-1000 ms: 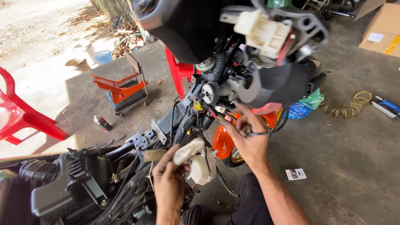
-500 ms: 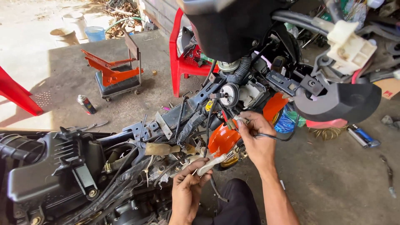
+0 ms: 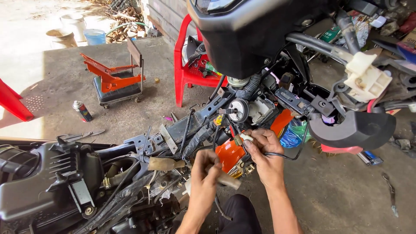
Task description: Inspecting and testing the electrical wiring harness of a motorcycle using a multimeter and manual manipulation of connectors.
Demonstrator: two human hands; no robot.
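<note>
Raised since a moment ago, left hand [image 3: 203,180] grips a tan tube [image 3: 226,179] — right hand [image 3: 265,151] pinches black wire [image 3: 289,155].

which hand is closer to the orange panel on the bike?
Right. The right hand pinches a black wire just beside the orange panel, apparently touching its edge. The left hand sits lower left, holding a tan tube.

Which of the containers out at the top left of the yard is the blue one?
The small blue bucket, rightmost of the three. The white bucket stands behind it to the left, and the tan basin sits furthest left.
</note>
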